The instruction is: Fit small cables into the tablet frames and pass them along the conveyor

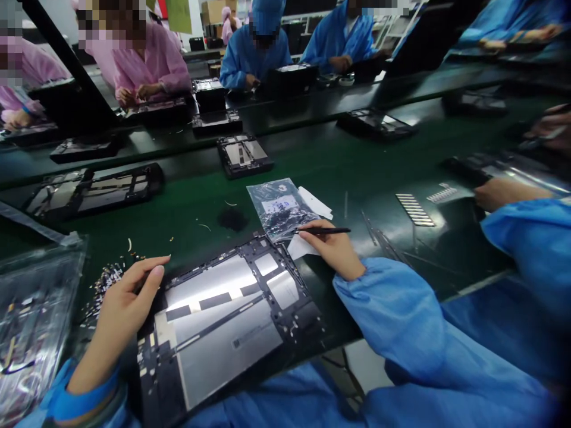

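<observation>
My right hand [332, 249] grips slim black tweezers [336, 230], their tip over a clear plastic bag [279, 205] of small black parts with a white label. Beneath that bag's near edge lies the top corner of an opened tablet housing [227, 342], a dark frame around silver metal plates, slanted in front of me. By its left edge is my left hand [129, 297], thumb and forefinger stretched out and slightly apart, with nothing visible between them. White paper pieces [314, 202] lie beside the bag, partly under my right hand.
Left of me are a heap of small parts [104, 288] and a clear tray [40, 315]. Other housings [244, 156] stand along the green bench [307, 160]. Metal strips [414, 210] lie at right, near a co-worker's hand [508, 193]. More people work opposite.
</observation>
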Motion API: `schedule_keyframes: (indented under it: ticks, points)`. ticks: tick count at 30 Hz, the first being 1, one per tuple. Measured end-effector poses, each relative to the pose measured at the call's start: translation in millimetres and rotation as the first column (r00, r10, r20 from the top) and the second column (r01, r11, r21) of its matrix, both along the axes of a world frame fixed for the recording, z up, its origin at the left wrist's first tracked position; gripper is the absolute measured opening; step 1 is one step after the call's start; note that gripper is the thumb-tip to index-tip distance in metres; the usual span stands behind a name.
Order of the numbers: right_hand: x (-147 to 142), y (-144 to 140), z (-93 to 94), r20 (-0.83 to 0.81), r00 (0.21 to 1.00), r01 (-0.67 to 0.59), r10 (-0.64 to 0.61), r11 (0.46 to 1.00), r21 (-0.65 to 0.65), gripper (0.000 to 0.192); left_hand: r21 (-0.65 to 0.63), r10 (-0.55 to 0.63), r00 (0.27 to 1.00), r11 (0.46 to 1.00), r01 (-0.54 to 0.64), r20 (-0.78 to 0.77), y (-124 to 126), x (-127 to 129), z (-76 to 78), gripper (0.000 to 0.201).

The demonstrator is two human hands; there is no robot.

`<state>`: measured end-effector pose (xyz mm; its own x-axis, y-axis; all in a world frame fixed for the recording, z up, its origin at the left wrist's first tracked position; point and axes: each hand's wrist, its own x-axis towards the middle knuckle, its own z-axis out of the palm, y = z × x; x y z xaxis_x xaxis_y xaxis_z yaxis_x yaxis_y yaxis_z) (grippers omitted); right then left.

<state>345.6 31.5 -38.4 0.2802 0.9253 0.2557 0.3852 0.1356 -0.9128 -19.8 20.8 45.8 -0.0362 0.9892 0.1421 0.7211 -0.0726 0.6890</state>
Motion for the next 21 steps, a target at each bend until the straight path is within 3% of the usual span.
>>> schedule_keyframes:
  ticks: [15,21]
  points:
    - [-2.0,3.8,2.5,-0.102,0.995,-0.012,0.008,0.999,-0.038,0.030,-0.061,0.019,0.996,0.998,-0.014,0.082,-0.6,-0.1,-3.5,0.034]
    - [-19.6,-9.6,34.8,-0.230,0.971,-0.081,0.065,0.995,-0.059,0.031,0.095,-0.056,0.989,0.995,0.044,0.133,-6.0,3.5,8.0,0.030]
